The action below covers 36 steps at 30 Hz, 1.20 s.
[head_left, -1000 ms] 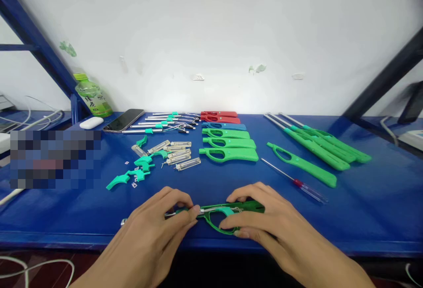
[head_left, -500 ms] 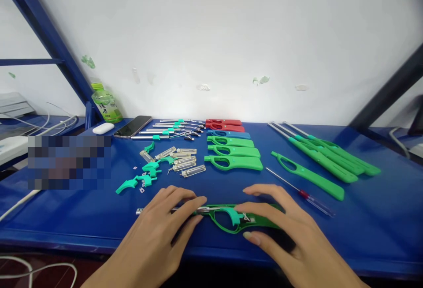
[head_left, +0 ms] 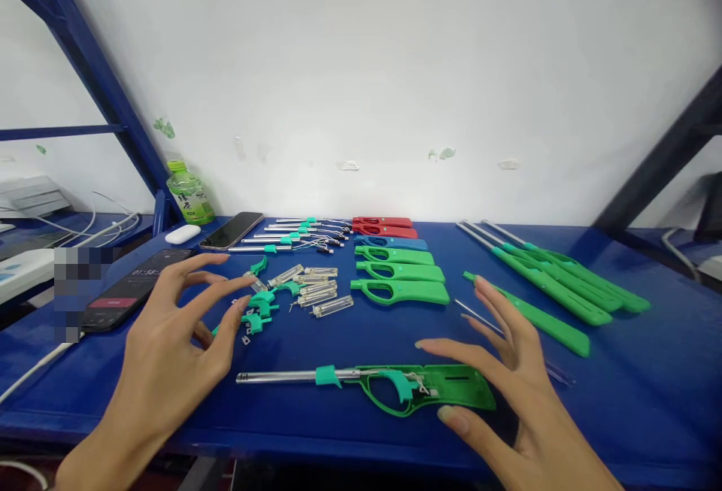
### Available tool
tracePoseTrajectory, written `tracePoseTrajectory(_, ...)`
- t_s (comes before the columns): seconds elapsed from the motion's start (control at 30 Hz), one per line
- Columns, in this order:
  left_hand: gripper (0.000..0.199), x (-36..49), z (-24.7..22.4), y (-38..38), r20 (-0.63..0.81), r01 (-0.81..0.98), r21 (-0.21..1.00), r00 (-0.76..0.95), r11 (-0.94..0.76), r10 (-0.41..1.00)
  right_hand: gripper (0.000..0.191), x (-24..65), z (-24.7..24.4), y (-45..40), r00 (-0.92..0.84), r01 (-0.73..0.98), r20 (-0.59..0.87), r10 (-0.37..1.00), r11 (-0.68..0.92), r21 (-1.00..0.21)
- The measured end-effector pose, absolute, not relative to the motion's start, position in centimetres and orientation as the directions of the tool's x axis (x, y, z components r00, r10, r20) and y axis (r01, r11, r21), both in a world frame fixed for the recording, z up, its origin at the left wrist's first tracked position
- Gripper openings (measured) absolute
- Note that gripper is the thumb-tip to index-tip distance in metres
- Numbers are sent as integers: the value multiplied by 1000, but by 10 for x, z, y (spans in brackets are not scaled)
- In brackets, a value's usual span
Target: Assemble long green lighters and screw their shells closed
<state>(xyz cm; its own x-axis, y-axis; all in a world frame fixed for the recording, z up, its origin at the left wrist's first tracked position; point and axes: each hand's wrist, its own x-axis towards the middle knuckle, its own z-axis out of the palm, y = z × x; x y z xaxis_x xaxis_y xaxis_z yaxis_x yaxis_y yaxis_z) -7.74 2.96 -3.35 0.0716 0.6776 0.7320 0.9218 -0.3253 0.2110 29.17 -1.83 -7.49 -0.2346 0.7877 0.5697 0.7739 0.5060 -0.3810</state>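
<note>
A green half shell (head_left: 465, 387) lies open side up near the table's front edge, with a metal tube (head_left: 276, 377), a teal trigger and thin wires set in it. My right hand (head_left: 502, 378) is spread around the shell's right end, its fingers apart and holding nothing. Over the left side of the table, my left hand (head_left: 180, 325) hovers by the loose teal triggers (head_left: 262, 300). Its thumb and forefinger are near a clear fuel tank (head_left: 256, 285), and a gap shows between them. Several more clear tanks (head_left: 317, 295) lie just right of the triggers.
Behind are tube assemblies (head_left: 262, 249) and red, blue and green shells (head_left: 403, 292). At right lie long green lighters (head_left: 556, 288), another green shell (head_left: 556, 329) and a screwdriver (head_left: 479, 316). Phones (head_left: 232, 230), a white case (head_left: 183, 234) and a bottle (head_left: 190, 194) stand or lie left.
My left hand has let go of the metal tube and moved left and up to the small parts. My right hand has opened wider beside the shell. The view has shifted slightly.
</note>
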Motion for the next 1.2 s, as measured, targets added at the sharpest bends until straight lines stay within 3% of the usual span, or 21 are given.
tracePoseTrajectory(0.1,25,-83,-36,36,725,919,215,76,-330,684,32,296,-75,-17,-196,774,593,781,495,-396)
tracePoseTrajectory(0.37,29,-106,-39,44,609,910,205,170,-361,775,29,339,-76,7,-40,877,741,671,378,-295)
tracePoseTrajectory(0.53,37,-120,-34,49,576,921,201,166,-335,801,30,382,-95,16,-125,915,765,632,372,-158)
tracePoseTrajectory(0.83,41,-120,-20,80,509,929,110,253,-354,823,45,387,-106,19,-172,913,654,736,369,-175)
tracePoseTrajectory(0.97,31,-123,-2,116,456,926,14,329,-376,827,46,386,-106,22,-177,911,661,729,375,-170)
tracePoseTrajectory(1.2,33,-72,9,146,294,820,-93,564,-565,771,45,381,-105,19,-156,902,646,747,374,-215)
